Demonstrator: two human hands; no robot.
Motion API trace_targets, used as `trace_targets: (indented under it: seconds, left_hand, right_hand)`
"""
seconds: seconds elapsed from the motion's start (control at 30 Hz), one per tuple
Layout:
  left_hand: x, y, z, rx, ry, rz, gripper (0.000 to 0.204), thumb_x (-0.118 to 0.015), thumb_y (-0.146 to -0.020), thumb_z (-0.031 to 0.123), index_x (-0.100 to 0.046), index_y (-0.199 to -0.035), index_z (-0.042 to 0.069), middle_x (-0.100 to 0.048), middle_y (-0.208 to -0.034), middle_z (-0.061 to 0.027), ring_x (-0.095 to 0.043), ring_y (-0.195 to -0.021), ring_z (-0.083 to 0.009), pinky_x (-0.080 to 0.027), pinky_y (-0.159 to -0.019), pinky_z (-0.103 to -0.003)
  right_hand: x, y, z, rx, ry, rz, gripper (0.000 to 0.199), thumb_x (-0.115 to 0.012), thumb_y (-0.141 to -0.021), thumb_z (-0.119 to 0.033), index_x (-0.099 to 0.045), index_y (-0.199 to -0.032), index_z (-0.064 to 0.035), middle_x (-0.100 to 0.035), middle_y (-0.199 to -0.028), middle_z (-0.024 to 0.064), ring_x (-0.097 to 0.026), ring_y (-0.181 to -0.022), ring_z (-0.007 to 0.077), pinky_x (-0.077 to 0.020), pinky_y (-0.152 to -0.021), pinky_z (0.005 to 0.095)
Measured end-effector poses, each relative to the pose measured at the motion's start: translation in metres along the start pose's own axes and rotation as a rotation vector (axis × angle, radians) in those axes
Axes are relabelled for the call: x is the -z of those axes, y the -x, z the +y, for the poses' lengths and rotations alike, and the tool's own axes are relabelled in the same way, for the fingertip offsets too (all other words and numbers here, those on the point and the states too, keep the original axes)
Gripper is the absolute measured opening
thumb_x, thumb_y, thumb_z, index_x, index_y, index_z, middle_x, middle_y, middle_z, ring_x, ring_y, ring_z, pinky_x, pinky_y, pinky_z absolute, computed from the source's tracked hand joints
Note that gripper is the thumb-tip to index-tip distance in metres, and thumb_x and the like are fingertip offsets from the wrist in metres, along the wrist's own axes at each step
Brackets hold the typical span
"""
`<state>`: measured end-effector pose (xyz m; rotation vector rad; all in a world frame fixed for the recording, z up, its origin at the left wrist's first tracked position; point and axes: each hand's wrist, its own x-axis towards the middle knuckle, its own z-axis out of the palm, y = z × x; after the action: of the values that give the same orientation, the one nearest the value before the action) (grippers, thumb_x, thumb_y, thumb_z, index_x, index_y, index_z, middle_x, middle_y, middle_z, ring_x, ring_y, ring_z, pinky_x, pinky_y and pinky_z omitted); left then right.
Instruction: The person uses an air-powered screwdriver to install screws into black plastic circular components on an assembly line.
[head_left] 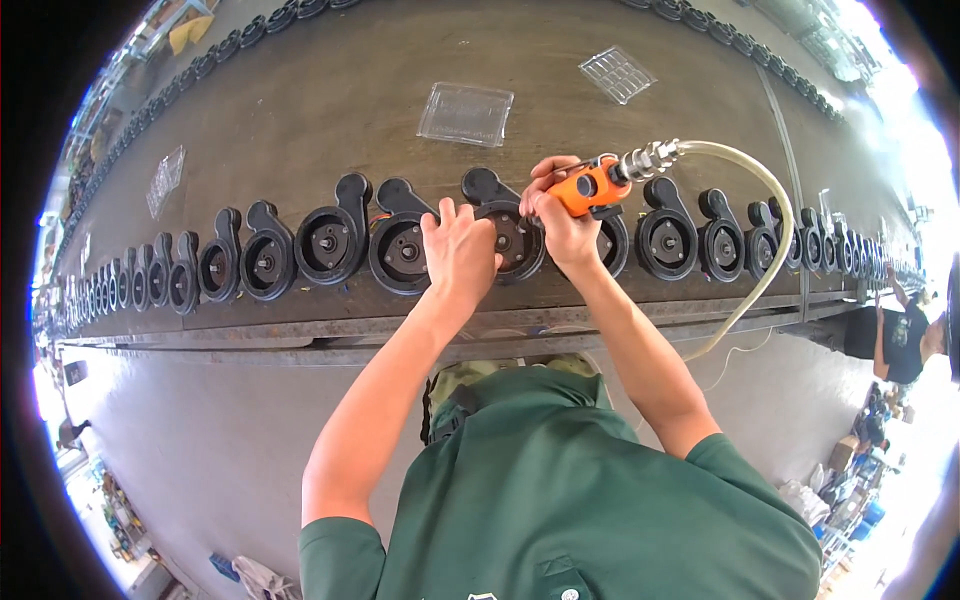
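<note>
My right hand [562, 215] is wrapped round an orange air tool [592, 186]. A metal coupling [648, 160] joins the tool to a clear hose [775, 190]. Just left of it, a black round blower housing [513, 240] with a neck at its top lies on the bench, partly hidden by both hands. My left hand [462, 245] is closed, its fingers bent at that housing's left edge; what they pinch, if anything, is hidden. Beside the left hand lies another such housing [398, 252], with a bit of red wire at its neck.
A long row of the same housings [330, 243] runs along the bench's near edge to both sides. Clear plastic trays [466, 114] lie farther back on the bench [350, 110], with another row of housings along its far side. The hose droops over the front edge. A person [900, 335] is at the far right.
</note>
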<state>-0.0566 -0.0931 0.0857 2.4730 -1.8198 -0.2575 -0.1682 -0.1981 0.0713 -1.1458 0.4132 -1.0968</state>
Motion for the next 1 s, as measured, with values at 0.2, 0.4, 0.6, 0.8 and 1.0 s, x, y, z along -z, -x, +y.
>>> trace_targets:
  seconds: [0.2, 0.4, 0.6, 0.8, 1.0]
  left_hand:
    - [0.002, -0.001, -0.001, 0.021, 0.016, -0.012, 0.029, -0.086, -0.068, 0.030, -0.078, -0.091, 0.015, -0.065, -0.101, -0.0068, -0.052, -0.111, -0.0273, -0.042, -0.089, -0.043]
    - [0.002, -0.001, 0.000, 0.032, 0.025, -0.020, 0.029, -0.085, -0.069, 0.030, -0.078, -0.092, 0.015, -0.065, -0.101, -0.0069, -0.052, -0.111, -0.0269, -0.041, -0.090, -0.043]
    - [0.003, 0.000, -0.001, 0.028, 0.016, -0.030, 0.030, -0.085, -0.069, 0.030, -0.078, -0.095, 0.016, -0.064, -0.101, -0.0071, -0.053, -0.110, -0.0270, -0.042, -0.089, -0.043]
    - [0.002, -0.002, -0.004, -0.009, 0.014, -0.014, 0.032, -0.085, -0.070, 0.031, -0.078, -0.098, 0.017, -0.064, -0.099, -0.0068, -0.053, -0.109, -0.0273, -0.042, -0.089, -0.043]
    - [0.003, -0.002, -0.007, -0.019, 0.022, -0.013, 0.029, -0.085, -0.070, 0.031, -0.079, -0.094, 0.017, -0.064, -0.098, -0.0068, -0.054, -0.108, -0.0275, -0.043, -0.087, -0.043]
  right_hand:
    - [-0.006, -0.014, 0.000, 0.001, 0.048, -0.053, 0.023, -0.051, -0.086, 0.003, -0.050, -0.109, 0.0016, -0.058, -0.075, 0.0064, -0.057, -0.067, 0.0165, -0.0498, -0.067, 0.0318]
    - [-0.003, -0.018, 0.011, 0.000, -0.048, -0.055, 0.023, -0.057, -0.084, 0.008, -0.052, -0.107, 0.0025, -0.061, -0.079, 0.0061, -0.060, -0.067, 0.0133, -0.0530, -0.064, 0.0297]
    - [-0.005, -0.018, 0.010, -0.019, 0.032, -0.124, 0.021, -0.052, -0.086, 0.004, -0.050, -0.107, 0.0004, -0.057, -0.076, 0.0063, -0.057, -0.069, 0.0165, -0.0491, -0.067, 0.0324]
    - [-0.002, -0.020, 0.013, -0.010, 0.019, -0.122, 0.022, -0.061, -0.082, 0.007, -0.057, -0.102, 0.0018, -0.062, -0.078, 0.0043, -0.061, -0.066, 0.0100, -0.0511, -0.060, 0.0249]
    - [-0.007, -0.020, 0.010, -0.016, 0.045, -0.115, 0.020, -0.063, -0.082, 0.007, -0.058, -0.100, 0.0018, -0.063, -0.078, 0.0039, -0.061, -0.067, 0.0095, -0.0511, -0.060, 0.0246]
